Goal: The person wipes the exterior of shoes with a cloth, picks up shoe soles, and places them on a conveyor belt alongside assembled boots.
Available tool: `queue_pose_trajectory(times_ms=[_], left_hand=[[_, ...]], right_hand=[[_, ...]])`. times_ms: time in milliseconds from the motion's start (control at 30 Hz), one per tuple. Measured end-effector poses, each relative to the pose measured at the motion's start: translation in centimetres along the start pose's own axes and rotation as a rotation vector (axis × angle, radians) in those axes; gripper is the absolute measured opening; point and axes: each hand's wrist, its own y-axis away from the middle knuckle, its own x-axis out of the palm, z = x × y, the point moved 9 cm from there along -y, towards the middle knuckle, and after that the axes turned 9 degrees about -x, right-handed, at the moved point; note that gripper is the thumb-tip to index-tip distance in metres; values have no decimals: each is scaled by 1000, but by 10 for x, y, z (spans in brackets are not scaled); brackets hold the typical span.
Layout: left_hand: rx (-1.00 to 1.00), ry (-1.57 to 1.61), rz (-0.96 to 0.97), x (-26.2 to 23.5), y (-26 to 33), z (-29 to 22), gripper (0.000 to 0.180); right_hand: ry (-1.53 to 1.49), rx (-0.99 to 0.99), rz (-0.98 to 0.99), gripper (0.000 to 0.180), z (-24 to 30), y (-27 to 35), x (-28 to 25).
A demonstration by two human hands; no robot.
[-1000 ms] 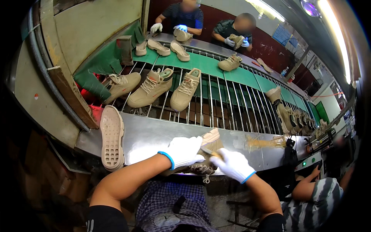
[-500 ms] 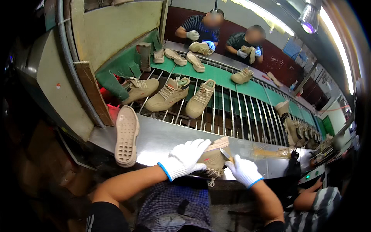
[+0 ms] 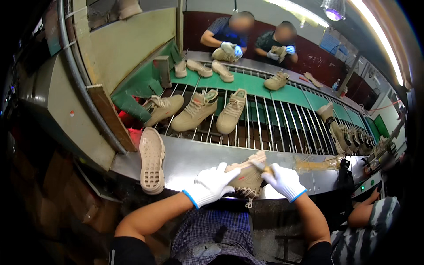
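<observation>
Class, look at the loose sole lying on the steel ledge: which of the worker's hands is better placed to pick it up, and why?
Probably the left hand. The sole lies to its left, the nearer side, while the right hand seems to hold a small brush at the shoe.

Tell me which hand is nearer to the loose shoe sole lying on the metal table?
Left. The left hand is to the right of the shoe sole, apart from it; the right hand is farther right, beyond the held shoe.

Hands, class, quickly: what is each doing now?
Left hand: closed on the tan boot upper.
Right hand: closed on a small brush.
</observation>
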Motion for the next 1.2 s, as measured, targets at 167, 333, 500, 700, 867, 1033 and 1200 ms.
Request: queue_pose_trajectory(times_ms=[167, 333, 500, 700, 867, 1033, 1200], left_hand=[[176, 118, -170, -11, 9, -4, 68], [64, 171, -537, -6, 61, 38, 81], [-231, 387, -665, 43, 123, 79, 80], [-744, 1398, -246, 139, 171, 69, 68], [-576, 1149, -35, 141, 149, 54, 92], [-371, 1236, 83, 46, 83, 24, 66], [-41, 1058, -159, 4, 24, 14, 58]], right_hand=[[177, 291, -110, 52, -115, 32, 50], [204, 126, -500, 48, -101, 21, 16], [-571, 8, -567, 40, -78, -44, 30], [-774, 87, 201, 40, -28, -16, 107], [-764, -209, 367, 99, 99, 96, 138], [-1826, 179, 13, 80, 89, 107, 140], [-2243, 260, -453, 57, -28, 16, 65]])
